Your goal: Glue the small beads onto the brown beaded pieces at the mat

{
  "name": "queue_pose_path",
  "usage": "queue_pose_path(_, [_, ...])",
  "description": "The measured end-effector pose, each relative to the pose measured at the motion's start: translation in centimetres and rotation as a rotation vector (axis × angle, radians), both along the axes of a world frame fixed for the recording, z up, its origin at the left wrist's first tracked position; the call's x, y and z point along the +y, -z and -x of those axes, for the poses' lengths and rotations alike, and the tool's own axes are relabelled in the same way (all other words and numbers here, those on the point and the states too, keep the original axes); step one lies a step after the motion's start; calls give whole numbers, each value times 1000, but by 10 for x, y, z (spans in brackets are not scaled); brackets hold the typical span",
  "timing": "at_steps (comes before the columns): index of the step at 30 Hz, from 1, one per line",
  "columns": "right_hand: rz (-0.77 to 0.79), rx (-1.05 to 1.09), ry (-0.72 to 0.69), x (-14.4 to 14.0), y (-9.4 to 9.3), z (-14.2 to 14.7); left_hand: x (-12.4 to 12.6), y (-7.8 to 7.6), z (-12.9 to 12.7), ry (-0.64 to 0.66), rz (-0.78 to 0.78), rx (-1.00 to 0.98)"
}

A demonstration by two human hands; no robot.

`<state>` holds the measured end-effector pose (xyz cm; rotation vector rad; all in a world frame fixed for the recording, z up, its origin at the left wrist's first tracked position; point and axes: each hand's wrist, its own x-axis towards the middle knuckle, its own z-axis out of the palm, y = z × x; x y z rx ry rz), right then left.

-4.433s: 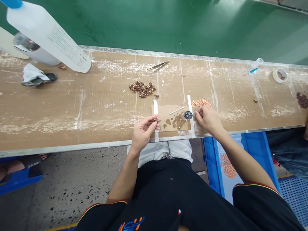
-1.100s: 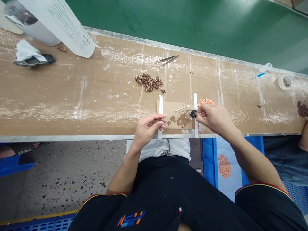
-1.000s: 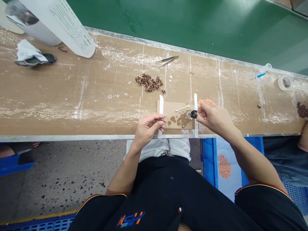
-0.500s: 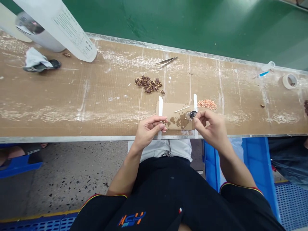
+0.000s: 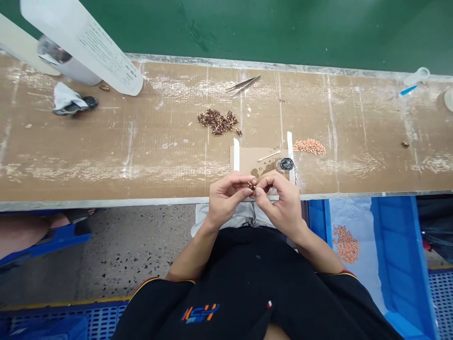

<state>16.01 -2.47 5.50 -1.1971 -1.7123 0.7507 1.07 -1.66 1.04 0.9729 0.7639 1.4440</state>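
My left hand (image 5: 230,196) pinches a small brown-and-gold piece (image 5: 251,185) between thumb and fingertips, just above the table's front edge. From the other side, my right hand (image 5: 279,198) is closed with thumb and forefinger at the same piece. Below and behind the hands lies a stained cardboard pad (image 5: 247,158) with white strips at its sides. A cotton swab (image 5: 269,156) rests on it. Near the right strip sits a small round dish with a black, shiny content (image 5: 286,164). Beyond the pad is a pile of similar brown-and-gold pieces (image 5: 217,122).
Small orange-copper parts (image 5: 309,146) lie right of the pad. Tweezers (image 5: 244,86) rest farther back. A tall white container (image 5: 106,52) and a cloth bundle (image 5: 71,100) stand left. A blue crate (image 5: 399,245) with more orange parts is below right. Another person's leg shows at left.
My right hand has left the round black dish and moved left to meet my left hand at the small piece. The view has shifted slightly.
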Motion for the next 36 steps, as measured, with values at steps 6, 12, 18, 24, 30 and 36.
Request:
queue_pose_path(6, [21,30,-3,0,0,1,-1,1,0,-16,-80,58])
queue_pose_path(12, [161,30,-41,0,-3,-1,-5,1,6,24,13,148])
queue_pose_path(18, [267,45,-89,2,-5,-5,-7,1,9,37,9,187])
queue_pose_path(24, [387,147,-171,5,-7,-10,-4,1,15,72,-123,277])
queue_pose_path(30, [593,300,-252,9,2,-14,-1,-3,21,91,-263,361])
queue_pose_path(36, [693,357,-260,9,9,-15,-3,-3,23,69,-199,408])
